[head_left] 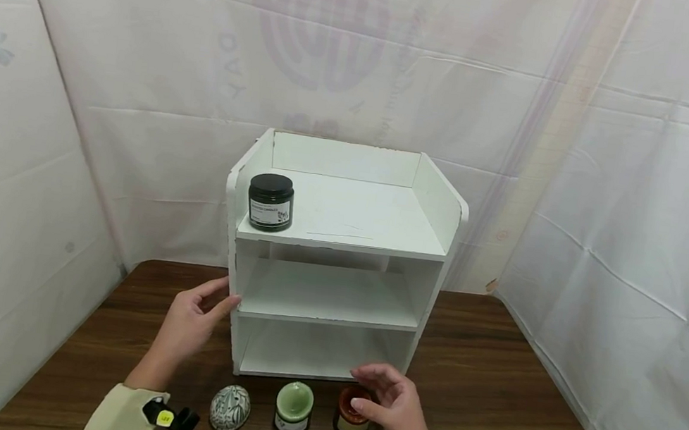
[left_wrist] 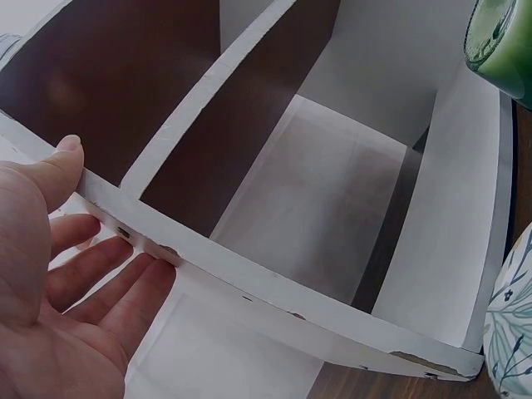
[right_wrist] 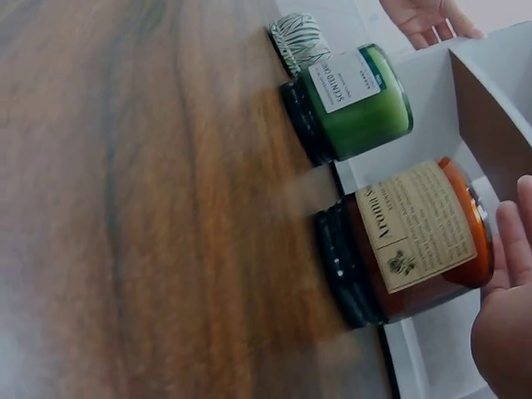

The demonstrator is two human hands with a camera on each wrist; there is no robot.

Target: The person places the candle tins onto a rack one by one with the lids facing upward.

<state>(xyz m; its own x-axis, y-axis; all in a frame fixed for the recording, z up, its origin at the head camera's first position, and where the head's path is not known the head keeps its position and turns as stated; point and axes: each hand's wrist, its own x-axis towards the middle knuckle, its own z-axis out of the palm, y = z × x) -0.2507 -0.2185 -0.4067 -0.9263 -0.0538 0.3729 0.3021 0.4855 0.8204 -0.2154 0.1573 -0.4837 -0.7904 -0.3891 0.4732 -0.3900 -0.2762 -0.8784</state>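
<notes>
A white three-level shelf unit stands on a dark wooden table. My left hand lies open against the unit's left side wall, thumb on the front edge and fingers flat on the outer face. My right hand hovers with loosely curved fingers over an orange-brown candle jar in front of the unit; the fingertips are at the jar's top without closing round it. A green candle jar and a patterned egg-shaped ornament stand to its left.
A black-lidded candle jar sits at the front left of the top shelf. The two lower shelves hold nothing. White cloth sheets close in the table at the back and on both sides. A black device with a yellow sticker sits on my left wrist.
</notes>
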